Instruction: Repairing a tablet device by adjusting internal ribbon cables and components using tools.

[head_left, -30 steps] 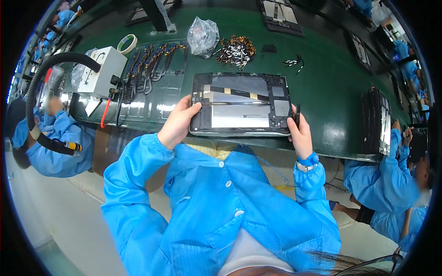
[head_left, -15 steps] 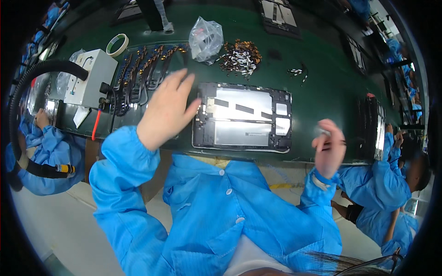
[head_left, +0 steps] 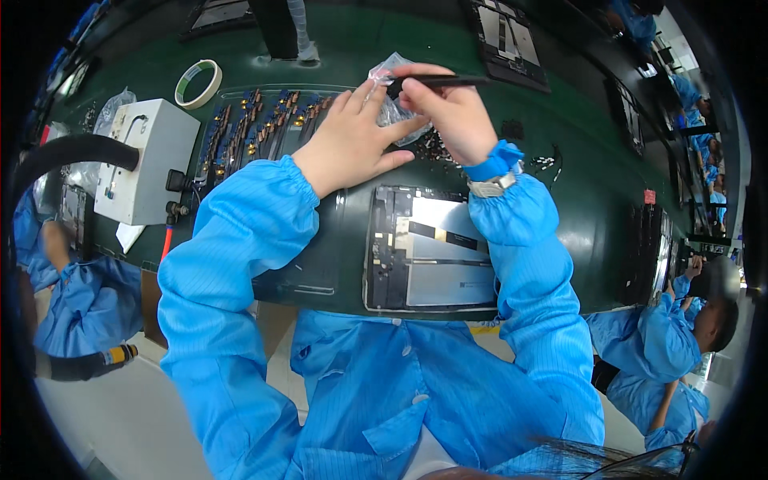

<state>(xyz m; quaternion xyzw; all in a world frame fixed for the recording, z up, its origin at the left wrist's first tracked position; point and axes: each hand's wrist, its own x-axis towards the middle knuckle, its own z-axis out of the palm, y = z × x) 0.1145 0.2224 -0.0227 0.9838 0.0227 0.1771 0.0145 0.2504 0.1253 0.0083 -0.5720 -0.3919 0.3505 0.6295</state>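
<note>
Green bench (head_left: 560,120) runs across the view, with more people in blue sleeves at work at either edge. Near its front edge lies an opened tablet (head_left: 432,252), back off, board and pale battery panels bare — it looks part-built, and neither hand is on it now. Both hands are up at a small clear bag (head_left: 392,104) further back on the bench. The left hand (head_left: 352,144) lies flat and spread, fingers extended against the bag, pinning it rather than gripping. The right hand (head_left: 448,112) is closed around a thin black tool (head_left: 444,80), its tip at the bag's mouth. My judgement: parts are being fetched, so fitting them into the tablet remains to be done.

What the bag holds is too small to tell — dark bits lie loose (head_left: 436,148) beside it. A tray (head_left: 256,128) to the left carries rows of small connectors. Tape roll (head_left: 198,80) and a white box (head_left: 144,160) sit further left.
</note>
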